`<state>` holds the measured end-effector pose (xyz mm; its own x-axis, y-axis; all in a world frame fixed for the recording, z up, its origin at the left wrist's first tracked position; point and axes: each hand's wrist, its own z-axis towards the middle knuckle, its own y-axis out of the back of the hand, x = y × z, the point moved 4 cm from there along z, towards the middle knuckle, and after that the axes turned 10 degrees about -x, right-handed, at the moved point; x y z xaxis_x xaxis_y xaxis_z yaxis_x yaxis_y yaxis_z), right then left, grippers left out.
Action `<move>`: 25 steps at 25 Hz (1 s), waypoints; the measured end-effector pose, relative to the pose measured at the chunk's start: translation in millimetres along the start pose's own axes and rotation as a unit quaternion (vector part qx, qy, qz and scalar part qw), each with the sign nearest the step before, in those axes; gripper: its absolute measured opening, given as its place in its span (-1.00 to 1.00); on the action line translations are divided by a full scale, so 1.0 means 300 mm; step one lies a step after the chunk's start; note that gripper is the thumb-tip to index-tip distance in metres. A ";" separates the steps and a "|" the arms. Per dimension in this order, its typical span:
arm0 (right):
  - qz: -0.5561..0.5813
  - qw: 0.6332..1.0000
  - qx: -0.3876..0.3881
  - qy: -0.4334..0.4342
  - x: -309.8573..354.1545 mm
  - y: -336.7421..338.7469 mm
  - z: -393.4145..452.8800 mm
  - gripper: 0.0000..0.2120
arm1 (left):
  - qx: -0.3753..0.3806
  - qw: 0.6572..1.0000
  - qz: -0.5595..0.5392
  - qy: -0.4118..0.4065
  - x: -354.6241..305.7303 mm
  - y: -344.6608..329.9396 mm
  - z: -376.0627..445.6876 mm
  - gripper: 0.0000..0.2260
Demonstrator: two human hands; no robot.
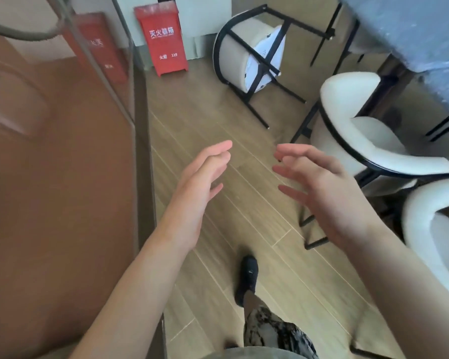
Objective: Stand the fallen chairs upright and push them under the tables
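A cream chair with a black metal frame (239, 55) lies tipped over on the wooden floor at the back, its legs pointing toward me and to the right. My left hand (200, 185) and my right hand (319, 187) are held out in front of me, palms facing each other, fingers apart, holding nothing. Both hands are well short of the fallen chair. On the right, an upright cream chair (368, 141) stands at the grey-topped table (420, 32). Another upright cream chair (436, 229) stands closer to me.
A red fire extinguisher box (163, 37) stands against the back wall, left of the fallen chair. A glass partition with a dark frame (140, 125) runs along my left. My foot in a black shoe (248, 278) is on the floor planks below my hands.
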<state>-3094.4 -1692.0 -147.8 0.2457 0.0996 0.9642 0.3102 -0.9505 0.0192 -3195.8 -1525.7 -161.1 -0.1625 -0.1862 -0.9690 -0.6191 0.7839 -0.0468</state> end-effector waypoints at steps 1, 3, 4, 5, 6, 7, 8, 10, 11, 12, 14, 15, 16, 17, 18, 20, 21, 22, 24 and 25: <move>0.008 1.000 0.009 -0.005 0.030 -0.025 0.096 -0.82 | -0.012 1.000 0.000 -0.001 -0.029 -0.007 0.085 -0.60; 0.019 0.999 0.029 -0.012 0.106 -0.078 0.293 -0.82 | -0.036 0.999 -0.006 -0.005 -0.106 -0.023 0.265 -0.60; 0.022 0.999 0.035 -0.012 0.133 -0.102 0.352 -0.82 | -0.042 0.999 -0.009 -0.007 -0.138 -0.026 0.322 -0.60; 0.027 0.998 0.048 -0.005 0.169 -0.136 0.425 -0.82 | -0.053 0.998 -0.016 -0.020 -0.180 -0.027 0.391 -0.59; 0.026 0.998 0.061 0.005 0.203 -0.169 0.492 -0.82 | -0.062 0.997 -0.021 -0.031 -0.213 -0.025 0.456 -0.58; 0.024 0.997 0.073 0.008 0.237 -0.206 0.557 -0.82 | -0.078 0.996 -0.033 -0.036 -0.243 -0.021 0.524 -0.60; 0.017 0.996 0.085 0.010 0.267 -0.245 0.621 -0.82 | -0.092 0.994 -0.043 -0.037 -0.270 -0.016 0.588 -0.62; 0.008 0.994 0.111 0.015 0.315 -0.326 0.740 -0.81 | -0.103 0.992 -0.047 -0.050 -0.314 -0.003 0.705 -0.63; 0.006 0.993 0.120 0.020 0.330 -0.359 0.787 -0.82 | -0.107 0.992 -0.048 -0.055 -0.327 0.005 0.753 -0.62; 0.001 0.992 0.128 0.019 0.343 -0.403 0.848 -0.82 | -0.115 0.991 -0.051 -0.052 -0.337 0.020 0.817 -0.61; -0.012 0.989 0.144 0.016 0.357 -0.497 0.967 -0.81 | -0.124 0.990 -0.053 -0.047 -0.348 0.061 0.940 -0.56; -0.016 0.988 0.151 0.014 0.363 -0.536 1.013 -0.81 | -0.124 0.990 -0.053 -0.047 -0.354 0.078 0.990 -0.55; -0.018 0.987 0.156 0.012 0.369 -0.582 1.066 -0.81 | -0.129 0.989 -0.048 -0.047 -0.359 0.103 1.049 -0.55; -0.021 0.987 0.160 0.012 0.377 -0.635 1.128 -0.81 | -0.137 0.989 -0.038 -0.049 -0.364 0.135 1.118 -0.56; -0.024 0.987 0.161 0.014 0.386 -0.692 1.194 -0.80 | -0.144 0.988 -0.020 -0.050 -0.371 0.169 1.190 -0.57; -0.026 0.987 0.160 0.014 0.415 -0.813 1.334 -0.80 | -0.147 0.988 0.011 -0.049 -0.394 0.235 1.344 -0.57; -0.026 0.987 0.159 0.013 0.435 -0.876 1.404 -0.80 | -0.144 0.988 0.020 -0.045 -0.410 0.271 1.426 -0.57; -0.023 0.987 0.159 0.009 0.458 -0.943 1.476 -0.80 | -0.142 0.989 0.021 -0.041 -0.436 0.306 1.513 -0.58; -0.018 0.986 0.164 0.010 0.500 -1.053 1.586 -0.80 | -0.137 0.990 0.019 -0.036 -0.494 0.366 1.660 -0.60; -0.016 0.985 0.169 0.017 0.525 -1.111 1.647 -0.81 | -0.136 0.989 0.026 -0.041 -0.529 0.399 1.743 -0.60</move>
<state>-2705.4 -1214.0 -133.0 0.2009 0.1128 0.9731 0.6066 -0.7943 -0.0332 -2842.2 -1092.6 -139.8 -0.1438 -0.0914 -0.9854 -0.7973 0.6005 0.0607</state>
